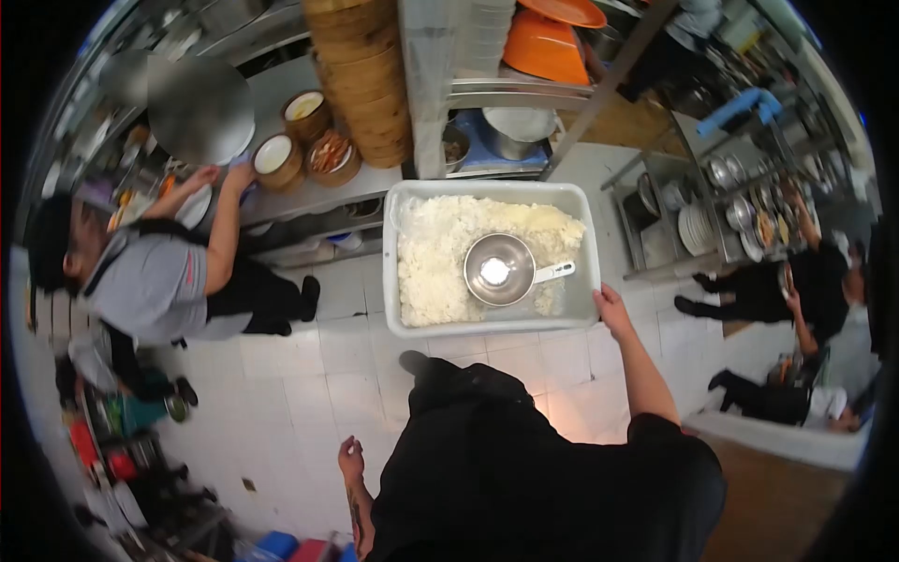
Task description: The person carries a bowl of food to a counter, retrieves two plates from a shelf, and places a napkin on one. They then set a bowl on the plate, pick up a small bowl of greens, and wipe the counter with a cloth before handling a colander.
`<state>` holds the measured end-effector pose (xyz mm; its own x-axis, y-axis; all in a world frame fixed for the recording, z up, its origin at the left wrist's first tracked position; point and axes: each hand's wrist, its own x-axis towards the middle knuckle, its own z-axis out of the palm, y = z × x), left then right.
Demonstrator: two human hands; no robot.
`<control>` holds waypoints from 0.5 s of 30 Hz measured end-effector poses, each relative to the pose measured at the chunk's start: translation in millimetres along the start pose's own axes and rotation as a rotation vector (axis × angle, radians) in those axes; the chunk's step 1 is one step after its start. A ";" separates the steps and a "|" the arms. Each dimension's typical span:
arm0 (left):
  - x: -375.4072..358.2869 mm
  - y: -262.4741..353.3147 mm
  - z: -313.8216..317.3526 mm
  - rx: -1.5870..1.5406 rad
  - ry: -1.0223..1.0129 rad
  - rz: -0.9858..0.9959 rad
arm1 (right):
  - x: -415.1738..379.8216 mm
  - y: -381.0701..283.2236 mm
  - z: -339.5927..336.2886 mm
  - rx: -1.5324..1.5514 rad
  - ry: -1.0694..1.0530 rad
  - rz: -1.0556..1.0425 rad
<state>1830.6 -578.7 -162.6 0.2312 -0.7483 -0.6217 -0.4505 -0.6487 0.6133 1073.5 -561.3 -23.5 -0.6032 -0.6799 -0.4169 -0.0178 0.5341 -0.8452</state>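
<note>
A large white plastic tub is in front of me, filled with a crumbly white to pale yellow food that looks like cooked rice. On the food rests a round metal bowl. Beside or under the bowl's right edge is a white-handled utensil; its other end is hidden. My right hand grips the tub's rim near the front right corner. Away from the tub, my left hand hangs low on the left over the tiled floor, fingers loosely bent, with nothing visible in it.
Bamboo steamers are stacked on the counter at left, where a person in grey works. Behind the tub stands a metal shelf with orange containers. People in black stand by a dish rack at right.
</note>
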 end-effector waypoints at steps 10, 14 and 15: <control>154.5 -73.6 -133.4 0.438 -0.425 0.242 | -22.3 33.1 40.9 -0.269 0.826 0.167; 242.4 -87.9 -199.9 0.633 -0.466 0.348 | -120.4 15.1 159.2 -0.253 1.197 0.118; 273.1 -93.3 -212.3 0.662 -0.467 0.448 | -154.3 0.0 192.7 -0.195 1.136 0.041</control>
<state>2118.8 -751.9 -286.2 -0.3901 -0.6848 -0.6155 -0.8481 0.0070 0.5298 1320.3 -553.2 -23.6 -0.9744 0.1316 0.1821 -0.0446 0.6810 -0.7309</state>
